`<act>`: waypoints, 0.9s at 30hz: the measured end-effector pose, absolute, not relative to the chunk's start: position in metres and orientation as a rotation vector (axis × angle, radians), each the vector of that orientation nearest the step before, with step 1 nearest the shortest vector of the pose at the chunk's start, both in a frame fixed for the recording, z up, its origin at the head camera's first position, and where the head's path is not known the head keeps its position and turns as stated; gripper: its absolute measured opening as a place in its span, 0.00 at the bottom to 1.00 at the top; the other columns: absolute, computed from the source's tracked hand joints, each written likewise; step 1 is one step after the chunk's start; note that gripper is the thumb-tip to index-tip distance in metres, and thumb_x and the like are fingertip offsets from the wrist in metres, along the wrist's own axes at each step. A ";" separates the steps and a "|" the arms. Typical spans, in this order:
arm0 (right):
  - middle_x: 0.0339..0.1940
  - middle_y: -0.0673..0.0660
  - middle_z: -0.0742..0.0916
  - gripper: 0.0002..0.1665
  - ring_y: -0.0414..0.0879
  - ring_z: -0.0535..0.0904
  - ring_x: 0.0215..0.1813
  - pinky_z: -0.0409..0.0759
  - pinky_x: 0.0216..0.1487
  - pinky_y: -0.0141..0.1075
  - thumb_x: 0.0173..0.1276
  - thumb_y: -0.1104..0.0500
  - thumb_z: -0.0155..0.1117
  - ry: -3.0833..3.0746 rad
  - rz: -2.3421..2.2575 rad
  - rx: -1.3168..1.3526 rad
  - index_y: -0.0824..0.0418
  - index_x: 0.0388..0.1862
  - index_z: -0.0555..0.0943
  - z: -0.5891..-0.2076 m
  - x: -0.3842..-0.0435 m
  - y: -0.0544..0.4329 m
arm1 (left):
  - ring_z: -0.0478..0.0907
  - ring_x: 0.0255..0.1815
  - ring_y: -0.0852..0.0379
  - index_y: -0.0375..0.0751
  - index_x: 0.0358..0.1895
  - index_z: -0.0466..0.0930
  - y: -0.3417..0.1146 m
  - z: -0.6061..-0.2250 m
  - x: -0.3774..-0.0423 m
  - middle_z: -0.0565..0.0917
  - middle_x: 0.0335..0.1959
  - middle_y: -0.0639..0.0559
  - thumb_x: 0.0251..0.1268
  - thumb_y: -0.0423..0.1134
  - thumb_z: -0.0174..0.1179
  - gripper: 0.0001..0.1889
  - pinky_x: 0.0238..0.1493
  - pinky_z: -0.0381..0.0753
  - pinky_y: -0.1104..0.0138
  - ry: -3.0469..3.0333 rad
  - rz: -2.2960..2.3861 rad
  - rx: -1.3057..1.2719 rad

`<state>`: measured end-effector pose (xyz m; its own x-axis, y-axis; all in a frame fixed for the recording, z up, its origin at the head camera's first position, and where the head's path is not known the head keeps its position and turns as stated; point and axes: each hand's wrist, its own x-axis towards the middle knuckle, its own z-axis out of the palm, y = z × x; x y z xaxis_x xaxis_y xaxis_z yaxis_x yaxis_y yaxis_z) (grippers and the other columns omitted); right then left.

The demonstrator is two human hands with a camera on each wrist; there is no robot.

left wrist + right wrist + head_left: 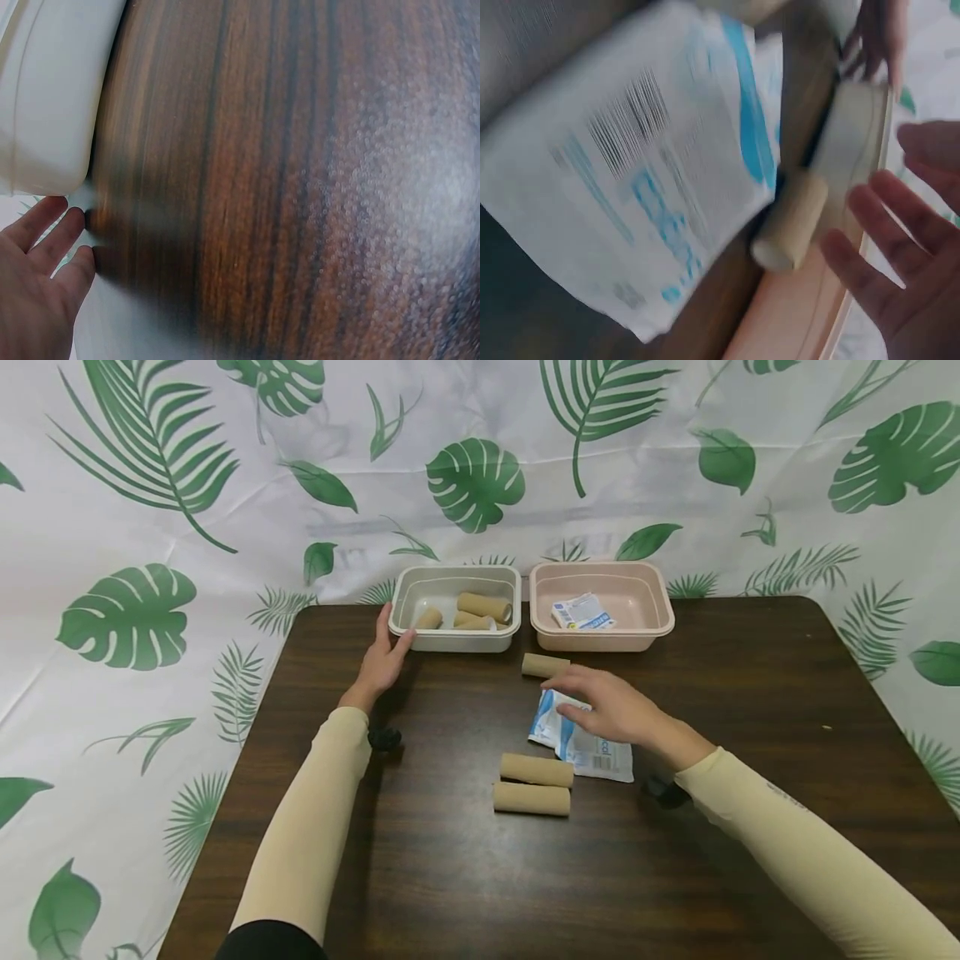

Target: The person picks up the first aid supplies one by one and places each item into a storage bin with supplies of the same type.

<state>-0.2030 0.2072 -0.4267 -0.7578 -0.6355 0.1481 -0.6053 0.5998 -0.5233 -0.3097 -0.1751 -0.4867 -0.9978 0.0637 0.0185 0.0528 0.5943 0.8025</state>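
My left hand (381,664) rests against the near left corner of a pale grey plastic tub (468,642), its fingers fairly straight along the side and the thumb by the front rim. In the left wrist view, fingertips lie right at the tub's wall (56,105). Above white-and-blue soft packets (596,756) hovers my right hand (611,706), fingers apart and holding nothing. Just beyond its fingertips lies a cardboard tube (543,666). The right wrist view shows a packet with a barcode (630,172) and this tube (791,221) beside the spread fingers.
Cardboard tubes (482,607) lie inside the grey tub. A pink tub (600,642) to its right holds white-and-blue packets (582,611). Two more cardboard tubes (531,799) lie side by side nearer me on the dark wooden table (420,877). Behind hangs a leaf-patterned sheet (247,502).
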 end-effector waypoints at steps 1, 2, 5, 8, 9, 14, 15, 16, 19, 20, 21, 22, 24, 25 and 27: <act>0.57 0.53 0.81 0.22 0.49 0.79 0.54 0.76 0.53 0.47 0.71 0.59 0.64 2.717 -0.840 -1.085 0.57 0.63 0.79 -0.427 -0.196 0.205 | 0.61 0.69 0.31 0.60 0.80 0.35 -0.175 -0.486 -0.310 0.58 0.74 0.34 0.74 0.63 0.43 0.39 0.67 0.58 0.42 2.794 1.412 0.104; 0.58 0.52 0.81 0.23 0.48 0.79 0.55 0.76 0.53 0.47 0.70 0.58 0.65 2.676 -0.811 -1.091 0.56 0.63 0.78 -0.427 -0.189 0.203 | 0.61 0.69 0.31 0.60 0.80 0.34 -0.176 -0.486 -0.310 0.58 0.75 0.34 0.74 0.63 0.43 0.39 0.67 0.58 0.42 2.794 1.410 0.105; 0.60 0.51 0.80 0.24 0.47 0.78 0.57 0.76 0.55 0.47 0.70 0.57 0.65 2.590 -0.765 -1.115 0.57 0.64 0.78 -0.432 -0.171 0.198 | 0.60 0.70 0.32 0.62 0.80 0.33 -0.176 -0.486 -0.310 0.57 0.75 0.35 0.74 0.63 0.43 0.39 0.67 0.57 0.43 2.788 1.410 0.112; 0.60 0.50 0.80 0.24 0.46 0.77 0.59 0.75 0.56 0.46 0.70 0.57 0.65 2.523 -0.783 -1.124 0.57 0.64 0.78 -0.440 -0.157 0.194 | 0.60 0.70 0.32 0.62 0.80 0.33 -0.176 -0.487 -0.310 0.57 0.75 0.35 0.74 0.63 0.43 0.39 0.68 0.57 0.43 2.787 1.409 0.114; 0.60 0.50 0.80 0.23 0.45 0.77 0.59 0.75 0.57 0.46 0.71 0.57 0.64 2.508 -0.789 -1.130 0.57 0.64 0.78 -0.442 -0.154 0.193 | 0.60 0.70 0.32 0.63 0.80 0.33 -0.176 -0.487 -0.310 0.58 0.75 0.35 0.74 0.63 0.43 0.39 0.67 0.57 0.43 2.785 1.415 0.111; 0.60 0.48 0.80 0.22 0.42 0.76 0.60 0.75 0.57 0.43 0.73 0.56 0.62 2.497 -0.771 -1.128 0.56 0.65 0.77 -0.452 -0.143 0.189 | 0.61 0.70 0.31 0.62 0.80 0.34 -0.176 -0.487 -0.309 0.57 0.75 0.34 0.75 0.62 0.43 0.39 0.67 0.58 0.42 2.778 1.425 0.106; 0.61 0.48 0.80 0.22 0.41 0.75 0.61 0.75 0.58 0.43 0.73 0.56 0.61 2.498 -0.766 -1.120 0.55 0.65 0.77 -0.454 -0.141 0.189 | 0.61 0.70 0.31 0.62 0.80 0.33 -0.176 -0.487 -0.308 0.57 0.75 0.34 0.75 0.62 0.43 0.39 0.67 0.58 0.42 2.774 1.425 0.108; 0.61 0.48 0.80 0.22 0.41 0.75 0.61 0.75 0.58 0.43 0.73 0.57 0.61 2.500 -0.767 -1.115 0.55 0.65 0.77 -0.455 -0.140 0.188 | 0.60 0.70 0.31 0.62 0.80 0.33 -0.176 -0.487 -0.308 0.57 0.75 0.34 0.75 0.62 0.43 0.39 0.67 0.58 0.42 2.771 1.425 0.109; 0.61 0.49 0.80 0.23 0.42 0.75 0.61 0.75 0.58 0.44 0.73 0.58 0.61 2.508 -0.777 -1.107 0.57 0.66 0.76 -0.456 -0.137 0.186 | 0.60 0.70 0.30 0.63 0.79 0.32 -0.176 -0.487 -0.307 0.56 0.75 0.34 0.75 0.63 0.43 0.39 0.67 0.57 0.42 2.769 1.417 0.107; 0.61 0.50 0.80 0.23 0.42 0.75 0.61 0.75 0.58 0.44 0.73 0.58 0.61 2.509 -0.777 -1.109 0.57 0.66 0.76 -0.456 -0.137 0.186 | 0.60 0.70 0.30 0.64 0.79 0.32 -0.176 -0.487 -0.307 0.56 0.75 0.34 0.74 0.63 0.43 0.39 0.67 0.57 0.42 2.770 1.415 0.105; 0.61 0.50 0.80 0.23 0.43 0.75 0.61 0.75 0.58 0.44 0.73 0.59 0.61 2.514 -0.772 -1.115 0.57 0.66 0.76 -0.456 -0.137 0.186 | 0.60 0.70 0.30 0.64 0.79 0.32 -0.176 -0.487 -0.307 0.56 0.75 0.34 0.74 0.63 0.43 0.39 0.67 0.57 0.42 2.771 1.415 0.102; 0.61 0.51 0.80 0.23 0.43 0.75 0.61 0.75 0.58 0.44 0.73 0.59 0.61 2.520 -0.762 -1.121 0.58 0.66 0.76 -0.456 -0.137 0.185 | 0.60 0.70 0.30 0.64 0.79 0.32 -0.176 -0.487 -0.307 0.56 0.75 0.34 0.74 0.63 0.43 0.39 0.67 0.57 0.42 2.774 1.412 0.100; 0.62 0.51 0.80 0.24 0.44 0.75 0.62 0.74 0.59 0.45 0.73 0.60 0.61 2.527 -0.741 -1.124 0.58 0.66 0.75 -0.456 -0.136 0.185 | 0.60 0.70 0.31 0.64 0.79 0.32 -0.176 -0.486 -0.307 0.56 0.75 0.34 0.75 0.62 0.43 0.39 0.68 0.57 0.42 2.774 1.416 0.100; 0.62 0.52 0.80 0.24 0.44 0.75 0.62 0.74 0.59 0.45 0.73 0.61 0.61 2.529 -0.730 -1.126 0.58 0.67 0.75 -0.456 -0.136 0.185 | 0.60 0.70 0.31 0.63 0.80 0.32 -0.176 -0.486 -0.307 0.56 0.75 0.34 0.75 0.62 0.43 0.39 0.67 0.57 0.42 2.775 1.421 0.102; 0.63 0.52 0.80 0.24 0.45 0.75 0.63 0.74 0.60 0.45 0.73 0.62 0.61 2.537 -0.709 -1.123 0.58 0.67 0.75 -0.456 -0.136 0.185 | 0.60 0.70 0.31 0.61 0.80 0.33 -0.175 -0.487 -0.308 0.56 0.76 0.35 0.76 0.61 0.43 0.39 0.67 0.57 0.42 2.779 1.423 0.107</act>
<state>-0.1361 0.1849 -0.4557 -0.6597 -0.7497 -0.0524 -0.6138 0.5777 -0.5380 -0.3077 -0.1752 -0.4866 -0.9975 0.0687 0.0155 0.0527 0.5826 0.8110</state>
